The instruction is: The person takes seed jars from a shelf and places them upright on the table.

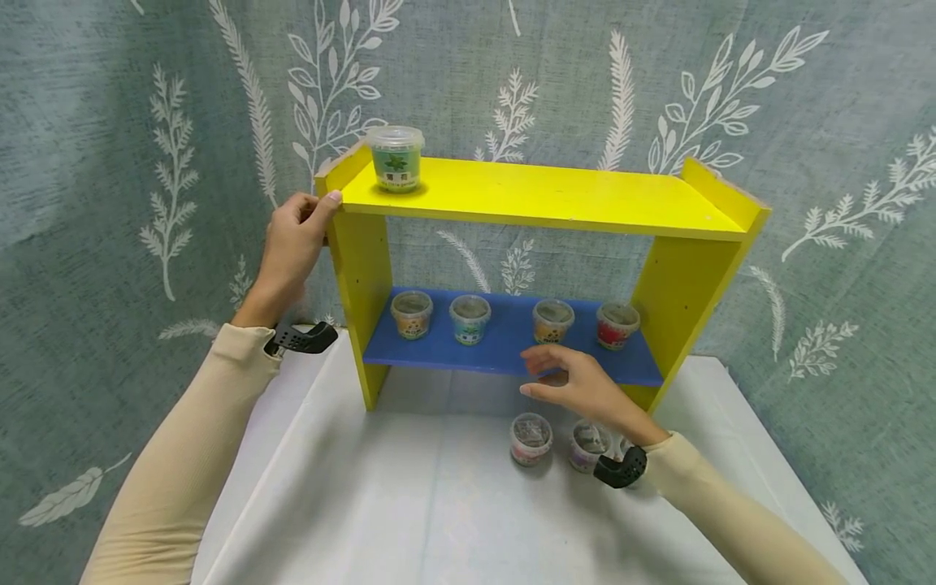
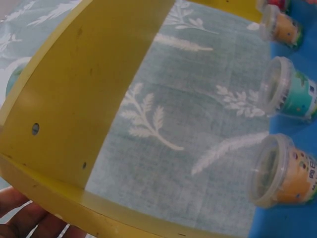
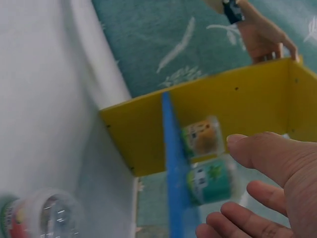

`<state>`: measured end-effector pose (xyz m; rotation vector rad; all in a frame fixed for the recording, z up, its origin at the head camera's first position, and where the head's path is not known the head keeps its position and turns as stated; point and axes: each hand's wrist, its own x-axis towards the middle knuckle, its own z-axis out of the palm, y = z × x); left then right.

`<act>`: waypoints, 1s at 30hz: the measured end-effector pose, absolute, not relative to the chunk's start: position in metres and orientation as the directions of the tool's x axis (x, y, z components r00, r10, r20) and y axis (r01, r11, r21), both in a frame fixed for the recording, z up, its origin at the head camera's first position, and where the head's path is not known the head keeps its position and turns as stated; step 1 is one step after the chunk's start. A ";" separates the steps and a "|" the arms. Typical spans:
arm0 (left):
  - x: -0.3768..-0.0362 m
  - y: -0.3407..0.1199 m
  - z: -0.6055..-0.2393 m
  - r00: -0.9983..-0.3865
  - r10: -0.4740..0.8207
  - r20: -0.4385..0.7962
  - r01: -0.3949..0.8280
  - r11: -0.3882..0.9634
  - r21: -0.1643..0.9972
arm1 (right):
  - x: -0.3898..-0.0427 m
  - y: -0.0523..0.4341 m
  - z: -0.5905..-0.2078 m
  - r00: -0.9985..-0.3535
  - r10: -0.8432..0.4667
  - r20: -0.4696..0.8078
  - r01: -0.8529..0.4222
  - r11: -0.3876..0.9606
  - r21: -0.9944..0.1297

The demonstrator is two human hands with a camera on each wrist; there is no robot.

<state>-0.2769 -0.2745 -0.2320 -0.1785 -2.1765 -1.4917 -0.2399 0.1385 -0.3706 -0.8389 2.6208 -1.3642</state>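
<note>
While our left hand [image 1: 292, 244] grips the top-left corner of the yellow wooden shelf unit [image 1: 541, 199] and our right hand [image 1: 578, 386] hovers released before its blue lower board [image 1: 504, 345], we judge the small lidded clear plastic tubs [image 1: 531, 439] on the white bench [image 1: 409, 504] light, rigid, slightly slick, best pinched around the sides.

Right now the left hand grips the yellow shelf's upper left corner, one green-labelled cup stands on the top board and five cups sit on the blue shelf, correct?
Not quite: the head view shows four cups on the blue shelf, not five. The rest holds.
</note>
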 end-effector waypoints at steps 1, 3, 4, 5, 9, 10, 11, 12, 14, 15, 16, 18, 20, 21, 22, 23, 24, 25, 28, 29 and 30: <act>-0.277 -0.275 -0.232 -0.870 -0.166 0.464 0.372 0.396 0.840 | -0.240 0.137 -0.367 -0.844 -0.501 0.190 -0.443 0.454 -0.773; -0.276 -0.275 -0.232 -0.871 -0.167 0.462 0.366 0.405 0.838 | -0.239 0.135 -0.359 -0.835 -0.510 0.208 -0.463 0.445 -0.766; -0.276 -0.275 -0.232 -0.872 -0.168 0.461 0.364 0.407 0.838 | -0.239 0.135 -0.355 -0.830 -0.514 0.219 -0.473 0.438 -0.765; -0.276 -0.275 -0.231 -0.872 -0.169 0.460 0.363 0.409 0.838 | -0.239 0.134 -0.352 -0.826 -0.516 0.227 -0.480 0.432 -0.763; -0.277 -0.274 -0.230 -0.870 -0.171 0.462 0.364 0.408 0.837 | -0.238 0.130 -0.336 -0.802 -0.528 0.279 -0.527 0.405 -0.747; -0.277 -0.274 -0.230 -0.870 -0.171 0.462 0.364 0.409 0.837 | -0.238 0.129 -0.333 -0.796 -0.532 0.290 -0.537 0.398 -0.743; -0.277 -0.274 -0.230 -0.870 -0.170 0.463 0.364 0.410 0.836 | -0.238 0.127 -0.329 -0.791 -0.532 0.301 -0.547 0.395 -0.739; -0.277 -0.274 -0.230 -0.870 -0.168 0.463 0.365 0.410 0.836 | -0.237 0.126 -0.326 -0.786 -0.533 0.312 -0.557 0.393 -0.732; -0.277 -0.274 -0.230 -0.871 -0.168 0.461 0.364 0.408 0.837 | -0.237 0.124 -0.319 -0.777 -0.535 0.332 -0.574 0.385 -0.723; -0.277 -0.274 -0.231 -0.872 -0.168 0.459 0.363 0.406 0.839 | -0.237 0.122 -0.316 -0.773 -0.536 0.341 -0.581 0.380 -0.720; -0.277 -0.275 -0.231 -0.873 -0.170 0.457 0.362 0.403 0.840 | -0.237 0.120 -0.313 -0.767 -0.537 0.350 -0.588 0.372 -0.718; -0.277 -0.275 -0.232 -0.874 -0.174 0.454 0.359 0.400 0.844 | -0.238 0.116 -0.306 -0.755 -0.540 0.372 -0.605 0.355 -0.713; -0.276 -0.275 -0.232 -0.875 -0.178 0.451 0.355 0.398 0.846 | -0.238 0.111 -0.300 -0.736 -0.547 0.398 -0.625 0.325 -0.710; -0.276 -0.275 -0.232 -0.875 -0.177 0.451 0.356 0.397 0.846 | -0.239 0.108 -0.297 -0.726 -0.551 0.411 -0.637 0.313 -0.705; -0.275 -0.275 -0.232 -0.875 -0.176 0.452 0.356 0.400 0.845 | -0.238 0.106 -0.294 -0.716 -0.555 0.423 -0.649 0.306 -0.697; -0.275 -0.275 -0.233 -0.875 -0.173 0.452 0.356 0.403 0.843 | -0.239 0.103 -0.291 -0.705 -0.560 0.435 -0.662 0.299 -0.688; -0.275 -0.275 -0.233 -0.875 -0.169 0.453 0.358 0.403 0.842 | -0.238 0.101 -0.288 -0.696 -0.565 0.444 -0.672 0.293 -0.680; -0.275 -0.275 -0.233 -0.875 -0.166 0.454 0.360 0.402 0.842 | -0.238 0.099 -0.285 -0.686 -0.569 0.453 -0.683 0.290 -0.670; -0.275 -0.275 -0.232 -0.875 -0.165 0.456 0.362 0.403 0.841 | -0.237 0.092 -0.274 -0.666 -0.576 0.474 -0.709 0.292 -0.642; -0.275 -0.275 -0.232 -0.875 -0.164 0.456 0.363 0.401 0.841 | -0.237 0.090 -0.271 -0.661 -0.576 0.480 -0.715 0.290 -0.637; -0.275 -0.274 -0.231 -0.874 -0.165 0.457 0.364 0.401 0.841 | -0.237 0.088 -0.267 -0.656 -0.576 0.488 -0.720 0.282 -0.635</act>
